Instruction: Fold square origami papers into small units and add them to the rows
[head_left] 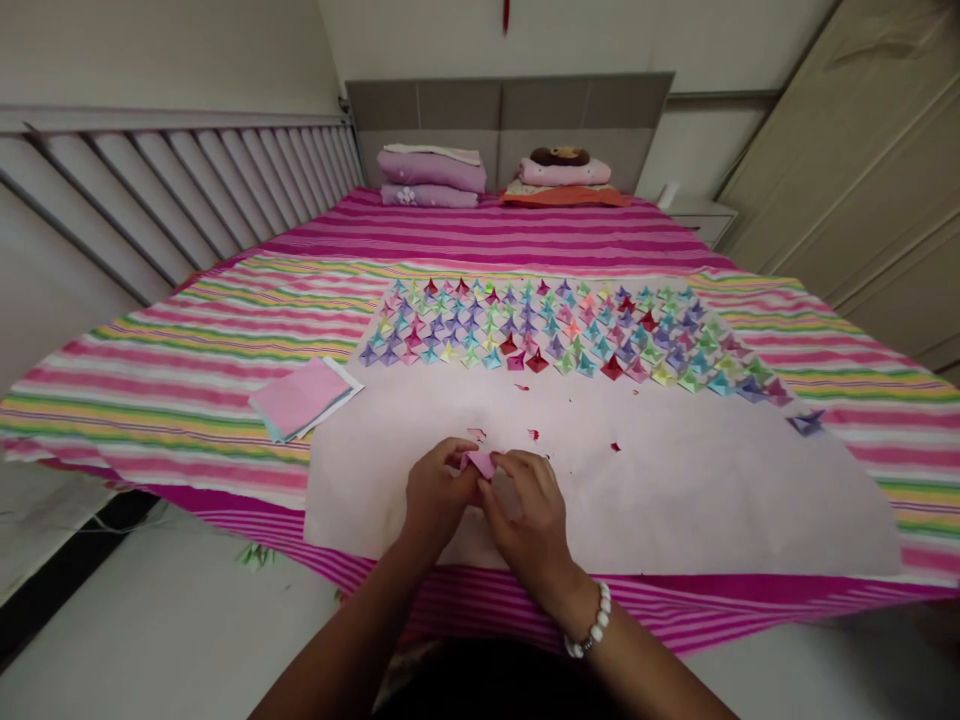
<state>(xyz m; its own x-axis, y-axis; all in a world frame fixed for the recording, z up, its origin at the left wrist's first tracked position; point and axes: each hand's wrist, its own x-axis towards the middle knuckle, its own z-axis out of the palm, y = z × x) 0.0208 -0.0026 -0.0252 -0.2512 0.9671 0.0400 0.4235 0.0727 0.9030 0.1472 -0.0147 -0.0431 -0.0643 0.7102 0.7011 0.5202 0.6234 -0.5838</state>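
My left hand (437, 493) and my right hand (527, 510) meet over the near edge of a large pale sheet (675, 480) spread on the bed. Both pinch a small pink piece of paper (478, 461) between their fingertips. A white bead bracelet (592, 626) sits on my right wrist. Beyond the hands, several rows of small folded paper shapes (555, 325) in many colours lie on the sheet. A stack of square papers (304, 398), pink on top, lies to the left of the sheet.
The bed has a pink, yellow and green striped cover (187, 350). Folded blankets and pillows (431, 172) lie by the headboard. A slatted rail (187, 180) runs along the left, a wardrobe (862, 170) on the right. Tiny red scraps (533, 434) dot the sheet.
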